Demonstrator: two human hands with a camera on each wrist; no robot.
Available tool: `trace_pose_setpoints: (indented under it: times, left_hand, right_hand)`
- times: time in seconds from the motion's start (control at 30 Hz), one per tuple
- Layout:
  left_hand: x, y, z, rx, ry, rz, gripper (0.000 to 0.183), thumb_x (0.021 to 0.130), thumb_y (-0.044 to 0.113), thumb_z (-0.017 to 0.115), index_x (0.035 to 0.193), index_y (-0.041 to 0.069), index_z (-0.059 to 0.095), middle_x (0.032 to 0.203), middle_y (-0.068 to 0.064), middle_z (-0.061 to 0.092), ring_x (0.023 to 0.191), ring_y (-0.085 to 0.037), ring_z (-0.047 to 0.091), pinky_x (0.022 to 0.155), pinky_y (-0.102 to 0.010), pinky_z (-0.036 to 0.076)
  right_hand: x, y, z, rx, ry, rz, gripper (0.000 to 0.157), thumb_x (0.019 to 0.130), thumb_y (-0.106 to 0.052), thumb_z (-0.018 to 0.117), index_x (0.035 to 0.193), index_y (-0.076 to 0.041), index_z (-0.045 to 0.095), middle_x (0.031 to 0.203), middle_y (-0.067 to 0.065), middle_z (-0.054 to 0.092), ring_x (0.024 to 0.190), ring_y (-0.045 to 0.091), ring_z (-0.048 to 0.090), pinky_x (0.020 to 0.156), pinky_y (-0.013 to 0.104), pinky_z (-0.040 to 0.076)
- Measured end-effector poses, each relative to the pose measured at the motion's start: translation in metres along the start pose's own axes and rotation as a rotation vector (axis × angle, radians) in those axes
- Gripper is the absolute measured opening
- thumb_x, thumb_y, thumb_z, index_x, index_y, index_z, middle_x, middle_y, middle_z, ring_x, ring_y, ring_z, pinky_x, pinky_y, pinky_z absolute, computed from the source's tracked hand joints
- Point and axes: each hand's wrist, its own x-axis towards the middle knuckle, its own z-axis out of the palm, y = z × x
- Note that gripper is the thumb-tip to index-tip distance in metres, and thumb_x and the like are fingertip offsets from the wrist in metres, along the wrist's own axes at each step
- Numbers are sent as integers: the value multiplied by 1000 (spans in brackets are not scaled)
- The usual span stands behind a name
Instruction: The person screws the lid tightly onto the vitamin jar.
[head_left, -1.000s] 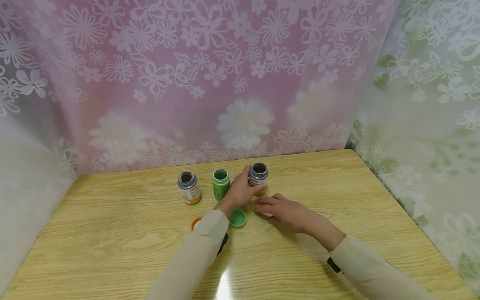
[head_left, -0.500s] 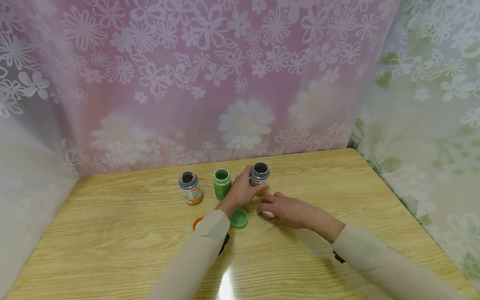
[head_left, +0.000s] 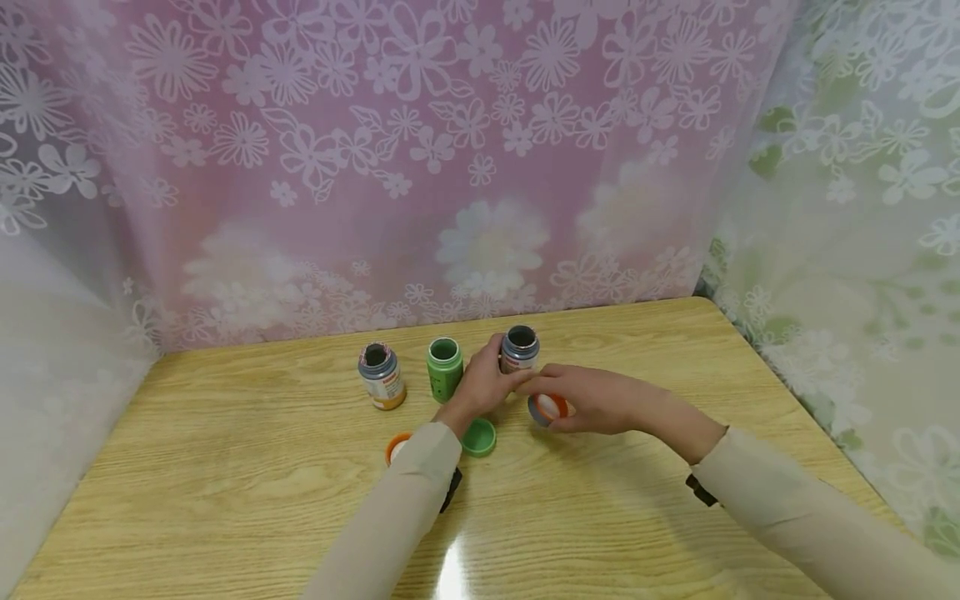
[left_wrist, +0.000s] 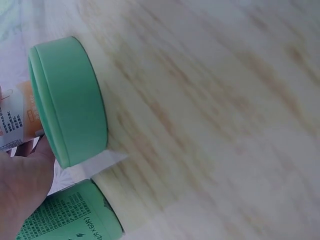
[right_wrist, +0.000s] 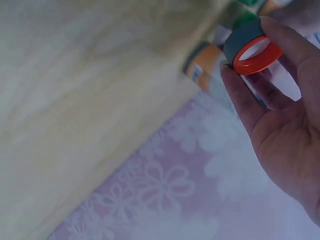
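In the head view my left hand (head_left: pixel 480 383) grips an uncapped jar (head_left: pixel 519 363) with a grey neck and an orange base, standing at the right end of a row of jars. My right hand (head_left: pixel 603 402) pinches a round screw lid (head_left: pixel 549 408), grey outside with an orange inner ring, just in front of that jar. The right wrist view shows this lid (right_wrist: pixel 255 52) between thumb and fingertips, its orange inside facing the palm. A green lid (head_left: pixel 479 437) lies on the table by my left wrist, its hollow side up; it looms large in the left wrist view.
Left of the gripped jar stand an open green jar (head_left: pixel 445 372) and another open grey-necked jar (head_left: pixel 382 379). An orange-rimmed lid (head_left: pixel 396 448) lies partly hidden under my left sleeve. A flowered curtain (head_left: pixel 480 167) hangs behind the wooden table (head_left: pixel 225 467).
My right hand has lifted the grey-and-orange lid from the table and tilted it, so its inside shows more. My left hand has stayed on the jar.
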Motion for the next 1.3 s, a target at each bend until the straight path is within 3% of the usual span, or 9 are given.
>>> trace_pose_setpoints:
  times: [0.27, 0.57, 0.8, 1.03, 1.13, 1.3]
  left_hand:
    - [1, 0, 0, -11, -17, 0, 60, 90, 28, 69, 139, 12, 39, 126, -5, 55, 113, -20, 55, 94, -37, 44]
    - [2, 3, -1, -36, -21, -3, 61, 89, 30, 70, 139, 12, 40, 126, -4, 55, 112, -18, 56, 94, -37, 45]
    - [1, 1, -1, -33, -17, -13, 63, 89, 30, 71, 140, 11, 39, 128, -5, 55, 114, -19, 55, 96, -39, 44]
    - [1, 1, -3, -12, -20, -4, 63, 89, 30, 70, 140, 11, 38, 129, -5, 54, 114, -19, 55, 96, -38, 43]
    - [0, 1, -3, -8, -21, 4, 62, 89, 30, 70, 140, 11, 39, 129, -5, 54, 114, -19, 55, 96, -38, 43]
    - [1, 0, -2, -14, -26, 21, 61, 90, 29, 69, 140, 11, 39, 128, -5, 55, 113, -19, 55, 96, -38, 44]
  right_hand:
    - [-5, 6, -30, 70, 65, 22, 44, 91, -20, 69, 133, -18, 56, 123, 0, 50, 100, 16, 54, 84, 38, 48]
    - [3, 15, -47, 153, 179, 62, 45, 90, -25, 70, 129, -10, 55, 121, 1, 55, 105, 17, 56, 87, 37, 50]
    - [15, 22, -43, 286, 398, 75, 46, 88, -23, 72, 127, -9, 51, 111, 4, 58, 107, 26, 58, 93, 44, 47]
    - [34, 26, -31, 357, 647, 102, 38, 87, -27, 73, 111, -8, 51, 105, 6, 55, 98, 21, 60, 90, 42, 48]
    - [42, 27, -26, 406, 695, 107, 35, 87, -27, 72, 107, -8, 51, 110, 7, 55, 101, 22, 59, 92, 43, 47]
    - [51, 30, -15, 496, 706, 118, 36, 89, -27, 71, 110, -7, 51, 113, 8, 56, 106, 23, 57, 95, 42, 45]
